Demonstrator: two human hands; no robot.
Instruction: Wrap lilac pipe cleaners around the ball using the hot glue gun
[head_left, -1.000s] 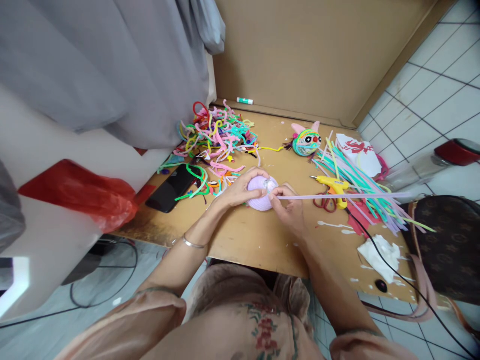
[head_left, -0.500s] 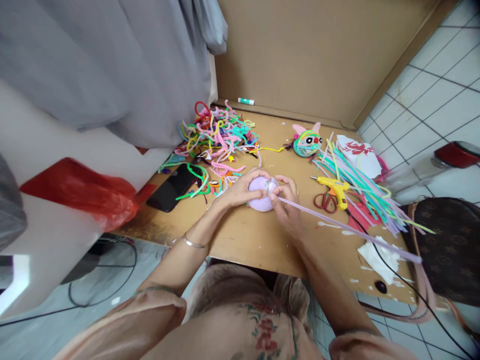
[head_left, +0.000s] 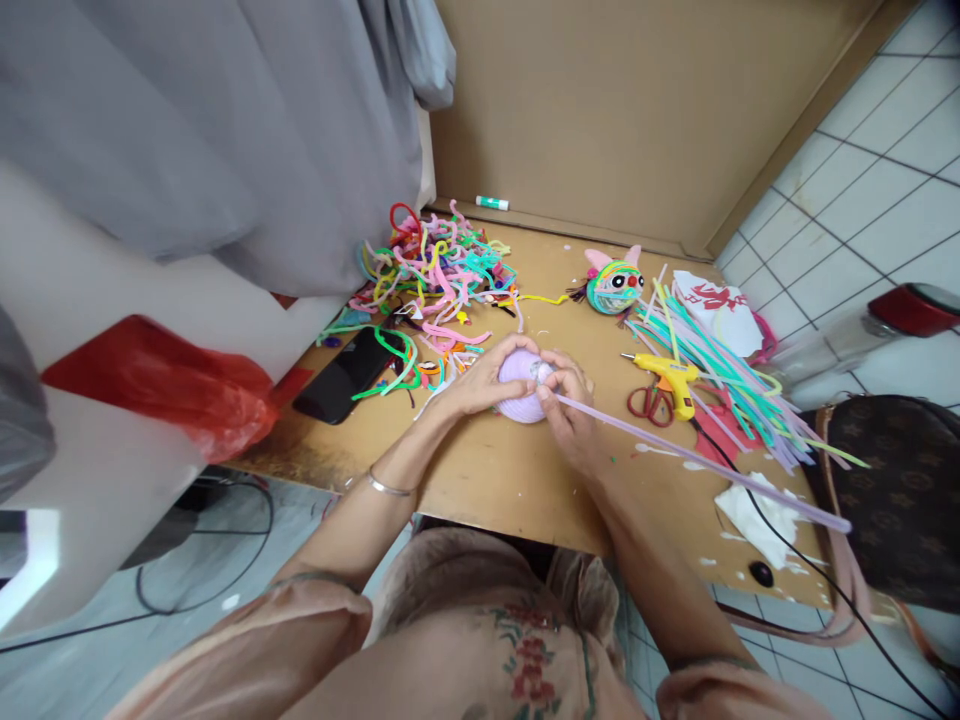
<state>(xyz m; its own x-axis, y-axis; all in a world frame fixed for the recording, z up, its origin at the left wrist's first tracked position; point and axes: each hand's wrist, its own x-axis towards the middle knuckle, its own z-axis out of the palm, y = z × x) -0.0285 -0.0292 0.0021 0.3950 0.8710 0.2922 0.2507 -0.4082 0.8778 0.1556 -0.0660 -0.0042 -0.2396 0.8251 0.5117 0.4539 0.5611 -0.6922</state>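
Between my hands, just over the table, is a ball [head_left: 517, 408] wrapped in purple pipe cleaner, with a small greyish patch near its top right. My left hand [head_left: 491, 378] curls round the ball's left side, its thumb pressed on the front. A long purple pipe cleaner [head_left: 675, 440] runs from the ball out to the lower right. With thumb and fingers, my right hand [head_left: 571, 400] pinches that pipe cleaner close against the ball. The fingertips partly cover the spot where strip and ball meet.
A yellow glue gun [head_left: 670, 378] and red-handled scissors [head_left: 651, 404] lie on the right, beside a bundle of pipe cleaners [head_left: 739, 385]. Behind stands a decorated animal-faced ball [head_left: 616, 286]. Tangled pipe cleaners [head_left: 442, 265] and a black phone [head_left: 341, 378] occupy the left. A brown bag [head_left: 889, 490] sits far right.
My right fingers have shifted slightly, drawing closer round the top of the ball. The free end of the pipe cleaner has moved a little to the right. My left hand stays put.
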